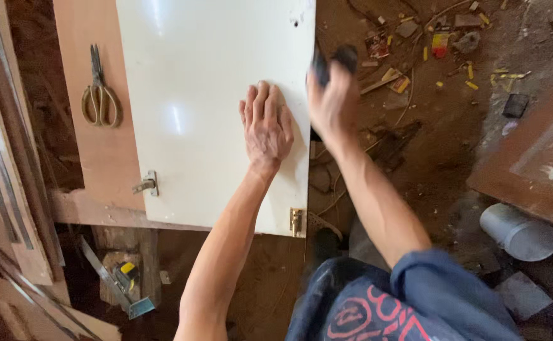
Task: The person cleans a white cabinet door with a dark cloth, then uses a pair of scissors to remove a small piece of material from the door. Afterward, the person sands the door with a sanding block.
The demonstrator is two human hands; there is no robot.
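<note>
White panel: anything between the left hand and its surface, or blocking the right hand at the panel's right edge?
Nothing visible. The left hand lies flat on the white panel. The right hand, gripping a blurred dark object, is at the panel's right edge with no obstruction there.

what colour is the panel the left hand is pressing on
Glossy white or cream; the panel under the left hand shows best in the head view.

Glossy cream-white door panel [194, 95] on pale brown plywood [93, 145].
Rusty brown scissors [99, 95], brass hinge [296, 221], yellow scraps [472, 84] on dark brown floor [441, 139]; navy shorts [377, 303] with red print, grey pipe [520, 232].
</note>
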